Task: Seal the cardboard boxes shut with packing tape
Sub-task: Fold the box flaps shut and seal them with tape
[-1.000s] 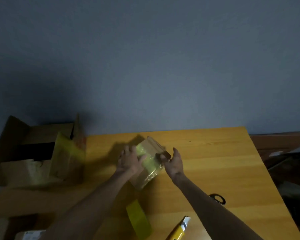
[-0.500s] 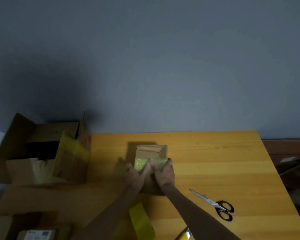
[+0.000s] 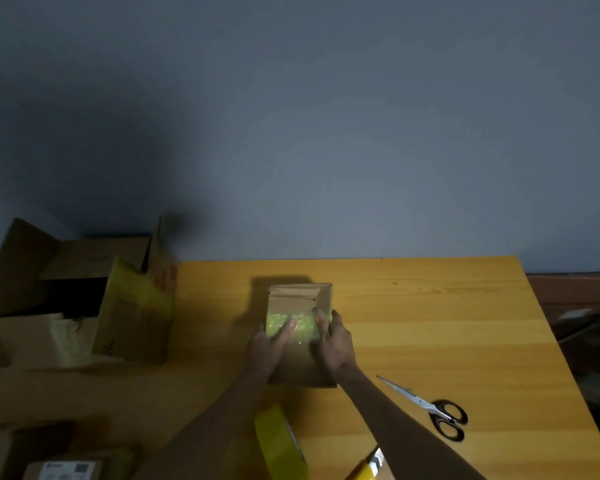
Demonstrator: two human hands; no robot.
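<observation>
Hands press tape strip (image 3: 293, 326) onto small cardboard box (image 3: 300, 296)
Left hand (image 3: 269, 345) and right hand (image 3: 334, 341) lie flat-fingered; strip runs crosswise directly beneath both.

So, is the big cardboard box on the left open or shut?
Open. The big box has its flaps standing up and apart, and its dark inside shows between them.

A small brown box (image 3: 300, 297) is laid under the fingers (image 3: 288, 327). Its top is crossed by a crinkled yellow tape strip (image 3: 305, 329) pressed beneath the fingertips, and bare flaps are seen beyond them. A yellow tape roll (image 3: 279, 441) is stood on edge well behind them. A large open box (image 3: 132, 320) is seen well to their left.
</observation>
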